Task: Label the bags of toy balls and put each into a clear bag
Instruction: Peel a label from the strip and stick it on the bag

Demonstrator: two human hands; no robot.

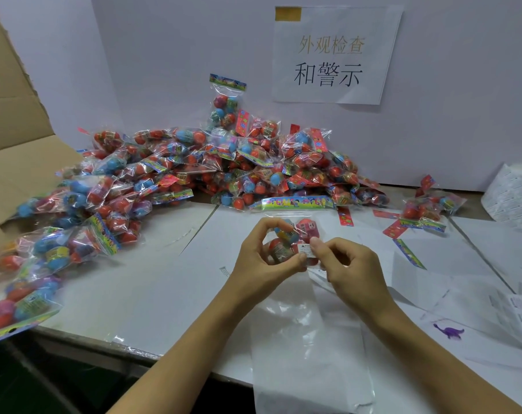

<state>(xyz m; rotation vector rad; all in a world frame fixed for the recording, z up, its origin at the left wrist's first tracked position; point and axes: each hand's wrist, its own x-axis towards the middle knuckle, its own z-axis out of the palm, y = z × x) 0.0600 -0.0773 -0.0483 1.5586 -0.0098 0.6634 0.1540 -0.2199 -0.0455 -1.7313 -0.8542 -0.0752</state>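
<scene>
**Sticker going onto one bag of balls**

While our left hand (264, 255) curls round a bag of toy balls (294, 234) at the middle of the counter (152, 288), our right hand (348, 265) pinches a small white label (305, 250) between thumb and forefinger against the crinkly film. The bag's long axis runs near to far, its bright printed header card (297, 203) at the far end. Inside we see glossy round balls, red and blue; we cannot count them for certain. A second small white sticker (311, 225) sits on the red ball further up.

Below our hands lies one clear bag (310, 348), flat, smooth and shiny, long axis also near to far, its near end hanging over the counter edge. Beyond, a heap of bags (218, 168) sprawls left to right, too many to count. One bag (225, 103) leans upright against the white wall. A roll of labels (514, 192) sits far right, label sheets (520, 318) lie near right, and one purple dinosaur figure (449, 331) rests on paper. A brown cardboard box (17, 138) stands left.
</scene>
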